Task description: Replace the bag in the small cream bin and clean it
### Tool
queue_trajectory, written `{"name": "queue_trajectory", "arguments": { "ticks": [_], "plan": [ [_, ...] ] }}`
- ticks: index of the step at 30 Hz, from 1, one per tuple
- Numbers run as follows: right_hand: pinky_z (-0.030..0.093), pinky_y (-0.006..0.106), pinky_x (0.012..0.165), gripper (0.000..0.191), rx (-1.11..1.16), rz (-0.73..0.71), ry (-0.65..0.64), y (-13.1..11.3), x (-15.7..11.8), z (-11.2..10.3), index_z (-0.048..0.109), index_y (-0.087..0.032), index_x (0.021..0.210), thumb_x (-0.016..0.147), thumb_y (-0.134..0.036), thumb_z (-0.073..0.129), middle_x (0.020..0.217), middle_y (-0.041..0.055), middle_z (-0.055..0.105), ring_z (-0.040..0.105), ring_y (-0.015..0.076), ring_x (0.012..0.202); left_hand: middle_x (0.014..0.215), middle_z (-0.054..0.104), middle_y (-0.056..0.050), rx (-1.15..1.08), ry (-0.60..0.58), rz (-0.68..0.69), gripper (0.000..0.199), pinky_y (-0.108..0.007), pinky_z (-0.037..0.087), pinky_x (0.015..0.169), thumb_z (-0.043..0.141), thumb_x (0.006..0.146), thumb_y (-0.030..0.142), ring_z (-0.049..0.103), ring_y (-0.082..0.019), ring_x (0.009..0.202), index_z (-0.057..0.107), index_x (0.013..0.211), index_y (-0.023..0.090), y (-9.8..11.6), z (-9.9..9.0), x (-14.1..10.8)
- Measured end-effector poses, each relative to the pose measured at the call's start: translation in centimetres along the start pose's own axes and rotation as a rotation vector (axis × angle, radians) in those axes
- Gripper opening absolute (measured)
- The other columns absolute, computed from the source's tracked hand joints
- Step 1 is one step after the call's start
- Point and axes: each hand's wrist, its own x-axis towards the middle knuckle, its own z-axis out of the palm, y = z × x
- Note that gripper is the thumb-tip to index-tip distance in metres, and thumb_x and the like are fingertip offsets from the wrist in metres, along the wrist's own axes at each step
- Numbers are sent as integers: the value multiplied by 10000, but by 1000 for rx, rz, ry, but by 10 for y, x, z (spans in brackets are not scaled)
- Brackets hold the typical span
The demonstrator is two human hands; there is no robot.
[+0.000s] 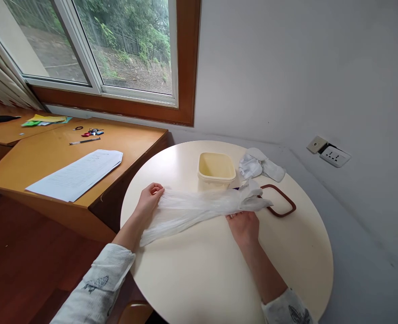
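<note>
A thin white plastic bag (195, 204) is stretched sideways above the round table (212, 270). My left hand (150, 196) pinches its left end between thumb and fingers. At the right, my right hand (244, 226) has its fingers under the gathered part of the bag, closed on it as far as they show; the bag hides some fingertips. Just behind the bag stands a pale yellow square bin (216, 167), its lower part covered by the film. To the right lies a brown rounded-square ring (287, 202), partly under the bag's bunched end.
Crumpled white plastic bags (261, 164) lie at the table's back right. On the left, a wooden desk (57, 157) holds paper sheets (79, 175), a pen (84, 141) and keys (93, 132). A wall socket (335, 155) is at the right.
</note>
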Motion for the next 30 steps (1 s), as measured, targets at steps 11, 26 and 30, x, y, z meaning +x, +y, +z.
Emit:
{"name": "queue_trajectory", "arguments": {
  "ticks": [11, 26, 30],
  "plan": [
    [474, 332, 914, 593, -198, -145, 26, 9, 2, -3, 509, -350, 1134, 624, -115, 702, 1106, -71, 613, 568, 134, 1032, 694, 487, 34, -24, 95, 33, 272, -180, 288, 444, 640, 649, 382, 402, -62, 501, 503, 776, 184, -11, 12, -4],
    [489, 332, 902, 593, -141, -134, 97, 0, 4, 0, 524, -330, 1133, 604, -147, 720, 1195, -32, 577, 575, 157, 1033, 742, 546, -1, 134, 243, 126, 218, -207, 369, 555, 645, 645, 357, 505, -113, 649, 538, 689, 171, -19, 7, -1],
    [493, 338, 892, 442, -98, -97, 68, -4, 1, 0, 575, -266, 1078, 657, -153, 648, 1097, -27, 636, 590, 170, 1010, 624, 493, 26, 157, 260, 131, 247, -216, 339, 501, 652, 643, 385, 436, -97, 535, 533, 690, 174, -11, 6, -4]
  ]
}}
